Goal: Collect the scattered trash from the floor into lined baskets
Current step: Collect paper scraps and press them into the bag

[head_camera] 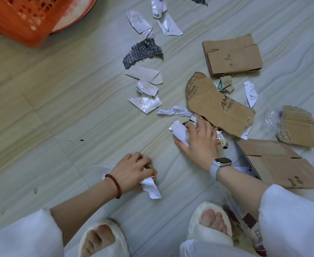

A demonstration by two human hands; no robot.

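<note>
Right hand (200, 140) grasping a paper wad (180, 132) on the floor, left hand (134, 169) clutching scraps (150, 188); basket (22, 17) well apart, up-left, nearer the left.

White sleeves (291, 210) pushed up on both arms. Left wrist: dark red bead bracelet (113, 184). Right wrist: smartwatch (221, 166), pale grey band, rounded rectangular case. White trousers (20, 238). Cream open-toe slippers (208, 227), toes bare.
</note>
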